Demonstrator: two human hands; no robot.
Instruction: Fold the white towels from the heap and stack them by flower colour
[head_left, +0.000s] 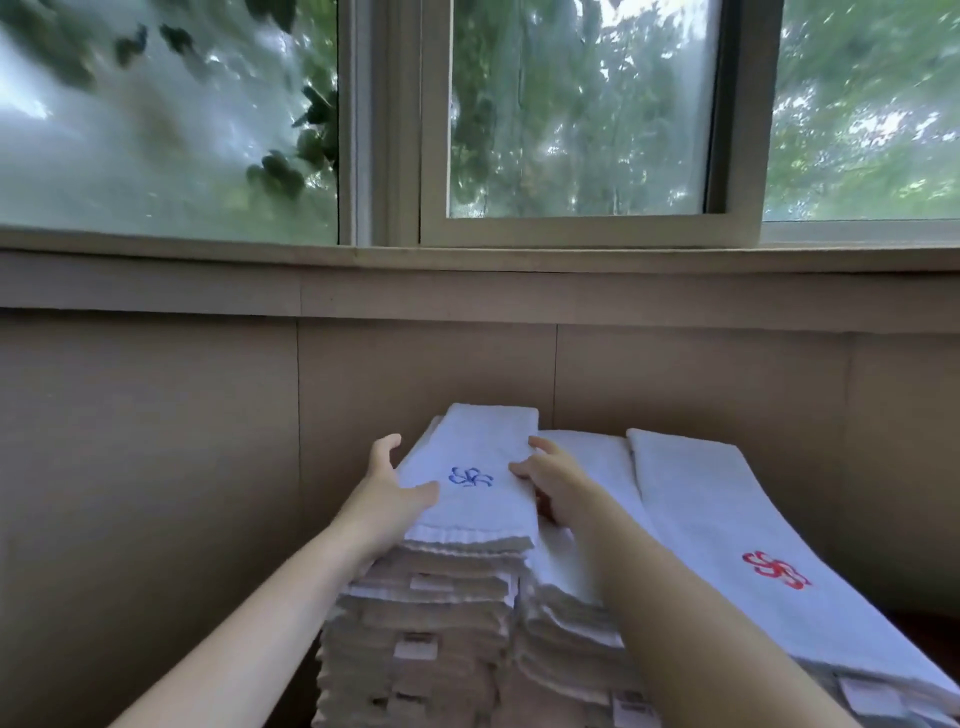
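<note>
Tall stack (431, 613): nearest the camera, a high pile of folded white towels, edges lined up — judging by its top piece, this is the blue pile.
Left hand (387, 493): fingers spread and loose against the left edge of the top towel, thumb resting on its surface; it squares the piece rather than clamps it.
Right hand (545, 480): fingers straight, laid along the towel's right edge, steadying that side — the two hands stand apart, one at each edge.
Blue-flower towel (478, 467): folded narrow, flower face up so the colour reads at a glance, lying on top of the tall stack.
Middle stack (587, 519): lower, just beside; its flower is hidden by the right arm.
Red-flower towel (727, 545): tops the right-hand pile, kept separate by colour.
Window (571, 130): beyond the wall panel, blurred foliage outside.
</note>
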